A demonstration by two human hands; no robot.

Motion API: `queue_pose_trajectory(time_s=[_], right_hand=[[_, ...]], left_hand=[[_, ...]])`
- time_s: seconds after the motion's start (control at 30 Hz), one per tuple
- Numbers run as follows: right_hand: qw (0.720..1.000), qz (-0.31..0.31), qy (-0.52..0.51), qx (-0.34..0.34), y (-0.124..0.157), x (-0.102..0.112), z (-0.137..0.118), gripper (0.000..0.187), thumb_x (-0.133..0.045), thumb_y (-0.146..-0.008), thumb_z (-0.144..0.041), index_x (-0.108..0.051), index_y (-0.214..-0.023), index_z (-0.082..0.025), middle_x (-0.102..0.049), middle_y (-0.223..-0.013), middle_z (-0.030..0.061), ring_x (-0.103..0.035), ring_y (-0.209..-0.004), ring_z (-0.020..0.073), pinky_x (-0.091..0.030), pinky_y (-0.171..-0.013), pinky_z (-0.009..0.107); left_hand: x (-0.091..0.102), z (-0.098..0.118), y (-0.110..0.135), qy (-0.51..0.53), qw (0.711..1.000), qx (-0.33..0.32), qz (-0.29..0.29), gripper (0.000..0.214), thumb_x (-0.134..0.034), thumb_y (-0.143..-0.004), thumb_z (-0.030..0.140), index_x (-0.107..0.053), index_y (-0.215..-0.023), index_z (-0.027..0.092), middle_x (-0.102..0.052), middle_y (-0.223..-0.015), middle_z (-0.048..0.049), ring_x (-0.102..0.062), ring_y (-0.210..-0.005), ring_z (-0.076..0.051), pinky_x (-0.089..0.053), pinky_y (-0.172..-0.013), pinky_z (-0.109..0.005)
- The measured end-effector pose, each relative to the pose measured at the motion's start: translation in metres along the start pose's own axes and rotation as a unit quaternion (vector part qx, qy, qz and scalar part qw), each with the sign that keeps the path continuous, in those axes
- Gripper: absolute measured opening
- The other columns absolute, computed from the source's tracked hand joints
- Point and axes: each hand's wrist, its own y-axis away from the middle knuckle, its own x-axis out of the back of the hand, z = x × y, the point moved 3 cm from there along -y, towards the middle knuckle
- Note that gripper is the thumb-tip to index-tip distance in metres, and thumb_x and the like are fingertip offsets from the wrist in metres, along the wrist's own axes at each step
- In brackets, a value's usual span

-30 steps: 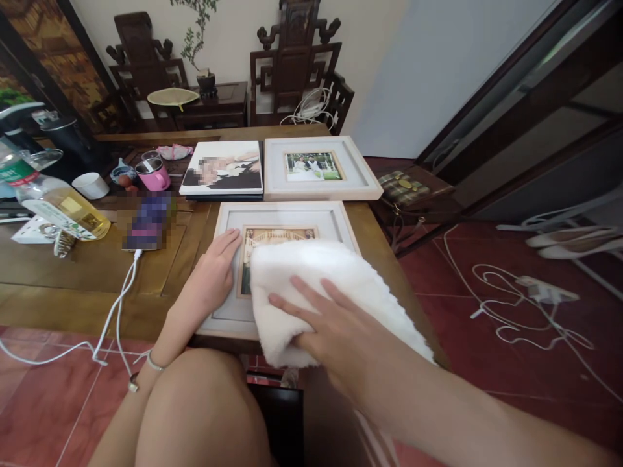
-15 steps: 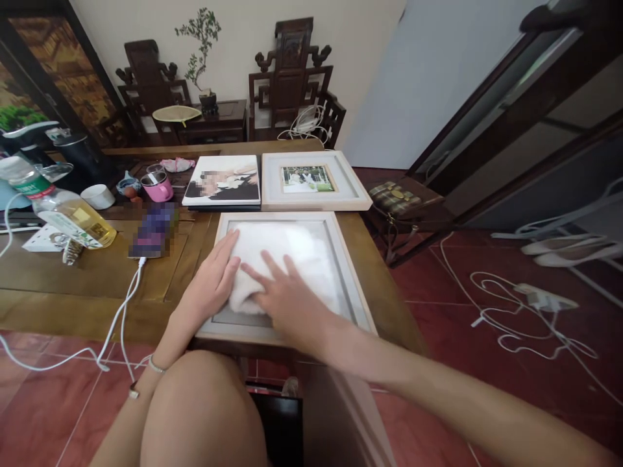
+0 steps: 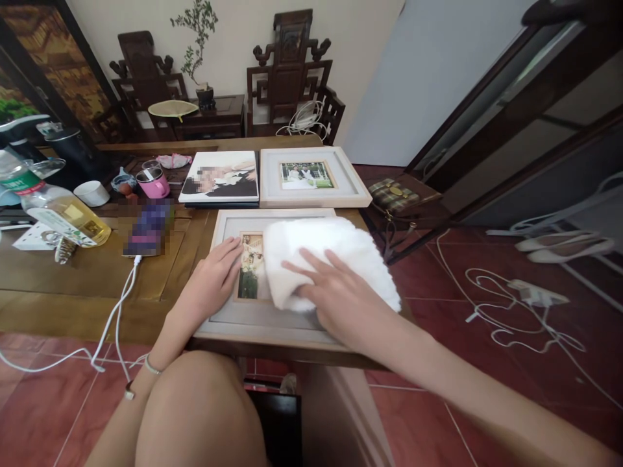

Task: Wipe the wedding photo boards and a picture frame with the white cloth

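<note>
A light wooden picture frame (image 3: 287, 327) lies flat near the table's front edge, with a photo (image 3: 248, 285) partly showing under its glass. My left hand (image 3: 214, 275) rests flat on the frame's left side, fingers stretched out and holding nothing. Over the frame's right part spreads a fluffy white cloth (image 3: 335, 240), hanging past the right border. My right hand (image 3: 341, 295) presses on this cloth with fingers spread, gripping its folded lower-left edge; the thumb is mostly hidden.
Behind lie a second framed photo (image 3: 311, 198) and a white photo album (image 3: 219, 194). To the left are a charging phone (image 3: 148, 227), a pink mug (image 3: 154, 185), a white cup (image 3: 91, 193) and a tilted bottle (image 3: 73, 217). Cables (image 3: 525, 311) run over the floor at right.
My right hand has slid the white cloth to the right across the glass, uncovering part of the photo. My left hand stays on the frame's left side.
</note>
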Motion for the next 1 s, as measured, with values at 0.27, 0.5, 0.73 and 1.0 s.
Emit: queue_pose_trajectory(time_s=[0.27,0.5,0.73,1.0], right_hand=[[0.999,-0.018,-0.029,-0.016,-0.076,0.012,0.003,0.058,-0.041,-0.073,0.003,-0.057,-0.126,-0.014,-0.043,-0.147,0.0139,-0.032,-0.137,0.0373,-0.032,-0.106,0.058],[0.998,-0.002,-0.023,0.057,-0.116,0.009,-0.025,0.058,-0.041,-0.076,0.002,-0.053,-0.13,-0.018,-0.042,-0.148,0.0096,-0.029,-0.139,0.0315,-0.031,-0.107,0.05],[0.999,-0.032,0.007,0.004,-0.081,0.015,0.007,0.047,-0.045,-0.072,0.003,-0.068,-0.108,-0.014,-0.062,-0.124,0.0168,-0.044,-0.13,0.0349,-0.039,-0.1,0.05],[0.983,0.066,0.132,-0.105,-0.028,0.027,0.056,0.046,-0.043,-0.072,0.003,-0.069,-0.107,-0.013,-0.059,-0.13,0.0163,-0.056,-0.115,0.039,-0.05,-0.088,0.053]], left_hand=[[0.001,0.0,0.001,-0.014,1.0,-0.005,-0.004,0.036,-0.035,-0.097,0.02,-0.053,-0.128,0.014,-0.05,-0.141,-0.0139,-0.044,-0.133,-0.025,-0.042,-0.107,-0.044],[0.001,-0.003,0.0,-0.04,0.999,0.016,-0.026,0.028,-0.037,-0.093,0.015,-0.063,-0.102,0.012,-0.065,-0.111,-0.0173,-0.062,-0.106,-0.031,-0.05,-0.091,-0.048],[-0.001,-0.001,0.0,-0.009,1.0,-0.017,-0.013,0.04,-0.034,-0.095,0.013,-0.052,-0.13,0.016,-0.049,-0.142,-0.0121,-0.04,-0.136,-0.025,-0.043,-0.105,-0.047],[-0.004,-0.006,0.001,0.003,1.0,0.008,0.001,0.044,-0.032,-0.098,0.021,-0.042,-0.14,0.013,-0.042,-0.148,-0.0124,-0.037,-0.138,-0.022,-0.036,-0.112,-0.046]])
